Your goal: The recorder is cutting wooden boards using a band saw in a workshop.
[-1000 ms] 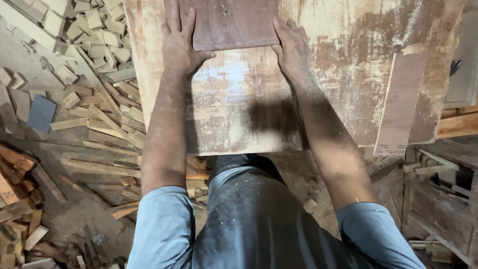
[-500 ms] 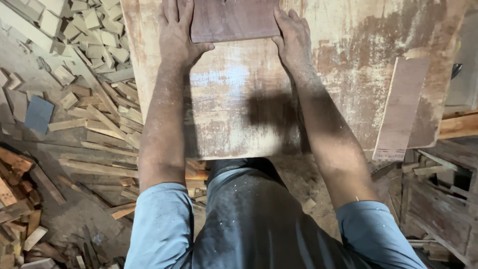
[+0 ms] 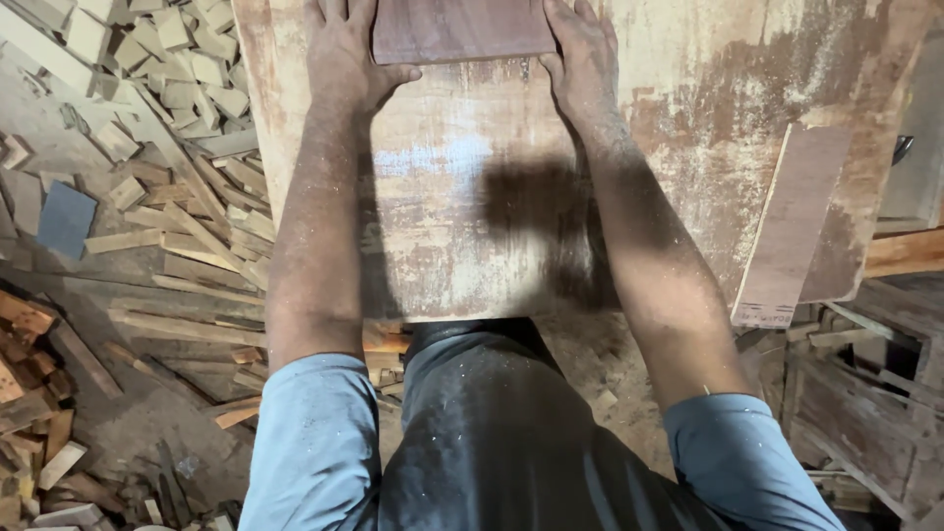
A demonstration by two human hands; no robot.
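Plainly, both of my hands lay flat and open on the worn tabletop [image 3: 462, 236], one at each end of a dark wooden board [image 3: 460, 28] at its far edge. My left hand [image 3: 346, 54] rested palm down against the board's left end, the thumb stretched along its near edge; my right hand [image 3: 582, 57] did the same at the right end, fingers pointing away from me. Neither hand was clenched around the board: they bracketed it and pressed it down, which I judged was a way to keep it square and flat against the surface, since a thin piece like that would slide or lift if held from one side only. The fingertips ran out of view at the top, so I could not tell what lay beyond them. Sawdust clung to both forearms. Near the right edge of the tabletop a paler strip of plywood [image 3: 790, 226] lay well apart from my hands, its near end overhanging the edge. Down on the floor [image 3: 147, 433] to the left, wood offcuts [image 3: 187, 69] lay in loose heaps, with a flat bluish-grey piece [image 3: 65, 216] among them. To the right stood a rough wooden frame [image 3: 865, 393].
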